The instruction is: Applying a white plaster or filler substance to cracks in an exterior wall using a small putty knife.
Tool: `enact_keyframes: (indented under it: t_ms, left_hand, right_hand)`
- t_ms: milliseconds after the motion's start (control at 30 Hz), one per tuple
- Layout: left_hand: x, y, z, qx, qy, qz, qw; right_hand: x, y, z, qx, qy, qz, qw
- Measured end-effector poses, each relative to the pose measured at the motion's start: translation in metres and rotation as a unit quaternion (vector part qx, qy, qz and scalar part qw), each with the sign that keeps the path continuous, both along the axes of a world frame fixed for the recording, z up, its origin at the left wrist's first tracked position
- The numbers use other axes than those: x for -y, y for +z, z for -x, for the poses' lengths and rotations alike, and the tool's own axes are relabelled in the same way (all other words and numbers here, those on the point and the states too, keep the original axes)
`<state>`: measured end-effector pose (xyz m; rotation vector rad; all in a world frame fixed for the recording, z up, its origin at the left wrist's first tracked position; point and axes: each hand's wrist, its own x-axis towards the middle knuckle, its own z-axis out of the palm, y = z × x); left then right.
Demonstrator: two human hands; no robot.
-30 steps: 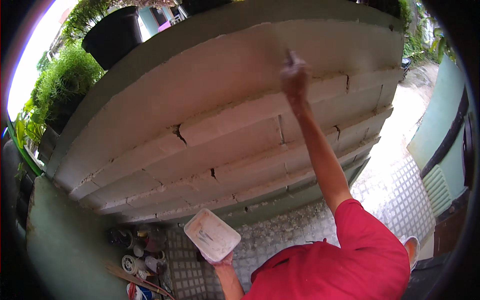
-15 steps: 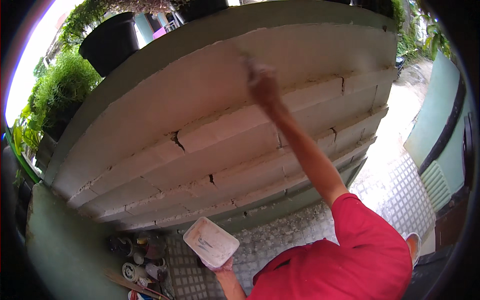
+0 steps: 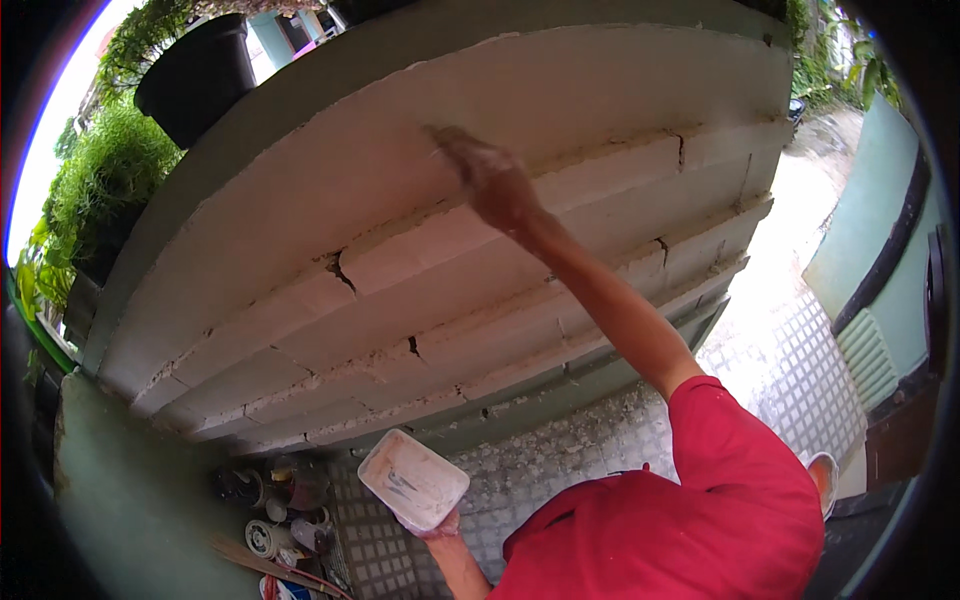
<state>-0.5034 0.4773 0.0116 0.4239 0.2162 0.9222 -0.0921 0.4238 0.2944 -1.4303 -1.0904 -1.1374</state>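
My left hand [image 3: 437, 524] grips the lower edge of a shallow white rectangular tub [image 3: 425, 470], tilted so its inside shows; whitish residue and grey streaks lie on its bottom. My right arm stretches up across a wall [image 3: 610, 85] of pale blocks. Closed fingers of my right hand [image 3: 495, 185] hold a small flat hand tool [image 3: 440, 138] against or very near the smooth upper band of that wall; motion blur hides its exact kind. Below this band, stepped rows of blocks show rough mortar joints and a dark crack [image 3: 340, 270].
Black plant pots [image 3: 200, 80] and bushy greenery [image 3: 115, 190] stand along the wall's top. Several cans and containers [image 3: 265, 538] with wooden sticks [image 3: 255, 562] crowd the lower left corner. A bucket [image 3: 823, 482] sits behind my right shoulder, on patterned tiles [image 3: 790, 365].
My right hand has swept left and slightly down along the upper wall with the tool. The tub in my left hand has shifted slightly left and up in the picture.
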Motion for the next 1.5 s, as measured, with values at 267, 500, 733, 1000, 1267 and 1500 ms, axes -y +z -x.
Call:
enact_keyframes:
  t_ms: [267,500,733,1000,1267,1500]
  left_hand:
    - [0.002,0.0,-0.001,0.028,-0.022,0.041,0.999]
    - [0.006,0.013,-0.016,0.049,-0.066,0.011,0.997]
    - [0.01,0.008,-0.03,0.101,-0.097,0.058,0.988]
    - [0.016,0.021,-0.038,0.054,-0.081,0.036,0.995]
    - [0.012,0.011,-0.044,0.036,-0.091,0.006,0.995]
    - [0.019,0.017,-0.031,0.08,-0.073,0.084,0.991]
  right_hand:
    - [0.092,0.004,-0.09,-0.215,-0.238,-0.085,0.943]
    - [0.027,-0.03,-0.049,0.066,-0.059,0.067,0.994]
    - [0.075,0.037,-0.081,-0.004,-0.104,0.121,0.987]
    - [0.082,-0.012,-0.069,0.176,-0.071,0.197,0.962]
    - [0.056,0.008,-0.067,0.143,-0.114,0.16,0.97]
    - [0.069,-0.015,-0.032,-0.005,0.117,0.099,0.988]
